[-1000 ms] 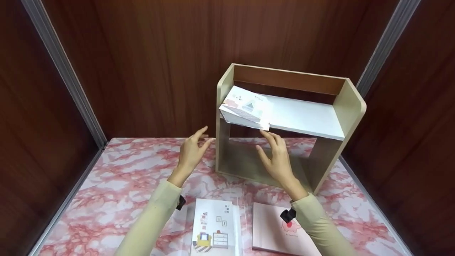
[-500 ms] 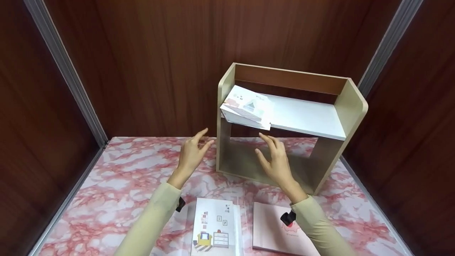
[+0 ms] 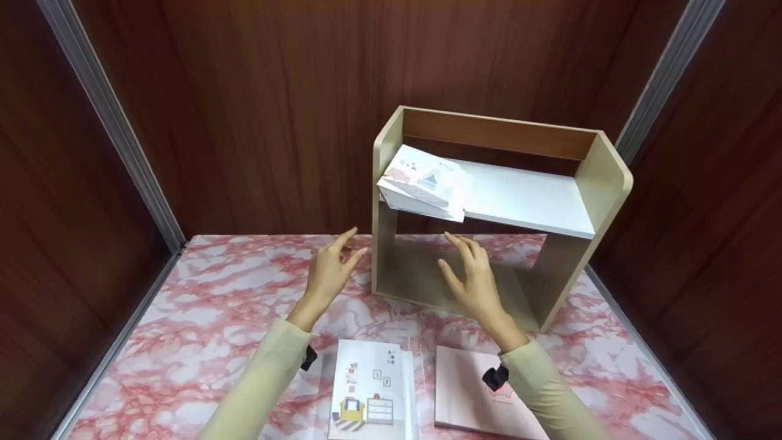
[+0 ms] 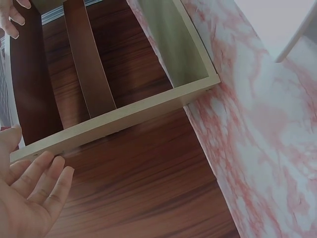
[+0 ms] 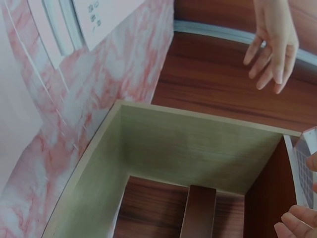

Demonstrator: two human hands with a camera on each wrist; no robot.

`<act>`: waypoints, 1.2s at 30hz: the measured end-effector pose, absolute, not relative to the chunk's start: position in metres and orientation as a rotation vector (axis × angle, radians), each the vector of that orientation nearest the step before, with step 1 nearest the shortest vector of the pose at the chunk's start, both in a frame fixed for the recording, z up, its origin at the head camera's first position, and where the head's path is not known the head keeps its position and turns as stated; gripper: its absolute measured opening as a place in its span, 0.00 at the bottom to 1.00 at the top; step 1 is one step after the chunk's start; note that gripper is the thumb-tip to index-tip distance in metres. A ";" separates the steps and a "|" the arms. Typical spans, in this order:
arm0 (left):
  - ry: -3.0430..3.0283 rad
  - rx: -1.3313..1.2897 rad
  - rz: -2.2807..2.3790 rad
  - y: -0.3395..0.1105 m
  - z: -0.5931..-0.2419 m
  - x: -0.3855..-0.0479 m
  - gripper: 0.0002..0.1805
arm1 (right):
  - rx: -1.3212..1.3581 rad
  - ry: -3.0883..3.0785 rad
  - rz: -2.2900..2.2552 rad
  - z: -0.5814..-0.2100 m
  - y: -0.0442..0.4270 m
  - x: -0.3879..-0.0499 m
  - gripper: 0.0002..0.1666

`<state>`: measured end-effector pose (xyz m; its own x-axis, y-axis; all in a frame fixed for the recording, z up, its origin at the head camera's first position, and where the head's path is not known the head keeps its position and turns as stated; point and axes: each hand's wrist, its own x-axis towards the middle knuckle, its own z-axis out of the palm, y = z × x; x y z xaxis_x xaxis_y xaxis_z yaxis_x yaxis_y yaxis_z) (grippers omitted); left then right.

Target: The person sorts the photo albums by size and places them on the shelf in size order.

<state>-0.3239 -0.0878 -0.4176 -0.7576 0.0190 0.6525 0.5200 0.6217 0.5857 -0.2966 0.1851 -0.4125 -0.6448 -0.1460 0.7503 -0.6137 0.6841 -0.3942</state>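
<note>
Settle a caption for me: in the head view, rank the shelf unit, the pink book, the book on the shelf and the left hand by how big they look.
1. Shelf unit
2. Pink book, though partly covered and cut off by the frame; nearness to the camera may enlarge it
3. Book on the shelf
4. Left hand

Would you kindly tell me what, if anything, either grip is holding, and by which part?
Nothing is held: the left grip and right grip are empty, and the nearest book sits on the shelf.

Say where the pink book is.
In the head view, the pink book lies lower right on the table, beside a white book, partly hidden by the right sleeve.
</note>
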 end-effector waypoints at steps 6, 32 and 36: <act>-2.245 -0.392 -1.067 -0.089 -0.419 -0.322 0.25 | 0.583 -2.175 0.850 -0.416 0.185 -0.298 0.29; -2.262 -0.392 -1.069 -0.093 -0.430 -0.313 0.25 | 0.576 -2.197 0.858 -0.430 0.183 -0.294 0.29; -2.266 -0.377 -1.098 -0.094 -0.432 -0.311 0.26 | 0.577 -2.202 0.874 -0.431 0.182 -0.293 0.29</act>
